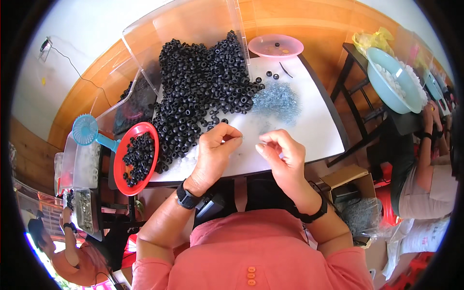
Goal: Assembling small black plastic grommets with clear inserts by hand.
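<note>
My left hand (216, 152) is held over the front of the white tabletop (319, 133), thumb and forefinger closed in a pinch. A tiny pale speck shows at those fingertips, too small to name. To its right, my right hand (285, 157) has its fingers curled and thumb close to the forefinger; whatever they hold, if anything, is too small to make out. The hands are a short way apart. Beyond my left hand spreads a big heap of black ring-shaped pieces (193, 87). A pile of small clear bluish pieces (276, 101) lies beyond my right hand.
A red bowl (117, 166) of black pieces stands at the table's left edge beside a blue handheld fan (86, 129). At the back are a clear plastic bin (183, 21) and a pink bowl (252, 47). People sit at both sides, near a light-blue basin (386, 92) on the right.
</note>
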`<action>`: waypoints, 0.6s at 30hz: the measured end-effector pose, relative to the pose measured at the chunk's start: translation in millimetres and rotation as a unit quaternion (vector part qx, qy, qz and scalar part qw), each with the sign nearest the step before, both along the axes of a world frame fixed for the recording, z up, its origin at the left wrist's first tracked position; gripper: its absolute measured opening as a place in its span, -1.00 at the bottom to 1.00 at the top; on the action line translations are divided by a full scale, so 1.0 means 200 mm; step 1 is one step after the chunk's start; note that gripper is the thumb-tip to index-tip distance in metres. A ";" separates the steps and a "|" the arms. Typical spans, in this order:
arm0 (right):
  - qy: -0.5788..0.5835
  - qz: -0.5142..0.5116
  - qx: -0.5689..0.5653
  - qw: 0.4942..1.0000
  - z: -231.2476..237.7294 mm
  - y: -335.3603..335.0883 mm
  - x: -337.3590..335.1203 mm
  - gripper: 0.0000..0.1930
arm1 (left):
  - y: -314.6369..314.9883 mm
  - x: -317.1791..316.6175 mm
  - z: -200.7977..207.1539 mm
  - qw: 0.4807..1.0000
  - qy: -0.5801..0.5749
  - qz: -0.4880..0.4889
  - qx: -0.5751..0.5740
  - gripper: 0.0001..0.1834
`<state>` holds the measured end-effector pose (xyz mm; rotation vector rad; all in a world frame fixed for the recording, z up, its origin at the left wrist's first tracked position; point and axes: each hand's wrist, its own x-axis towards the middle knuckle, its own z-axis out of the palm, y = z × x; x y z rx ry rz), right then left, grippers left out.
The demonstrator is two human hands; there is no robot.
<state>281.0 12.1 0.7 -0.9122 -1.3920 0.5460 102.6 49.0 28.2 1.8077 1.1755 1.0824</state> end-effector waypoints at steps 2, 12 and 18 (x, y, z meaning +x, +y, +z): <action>-0.026 0.009 -0.012 1.000 0.04 0.02 -0.05 -0.88 | -0.03 -0.01 0.03 0.994 -0.048 0.012 -0.094 -0.92; 0.031 0.123 -0.097 0.987 0.04 0.09 -0.15 -0.92 | -0.11 -0.04 -0.01 0.981 -0.160 0.010 -0.108 -0.93; 0.122 0.165 -0.137 0.969 0.02 0.10 -0.13 -0.89 | -0.13 -0.02 -0.01 0.988 -0.131 0.004 -0.086 -0.91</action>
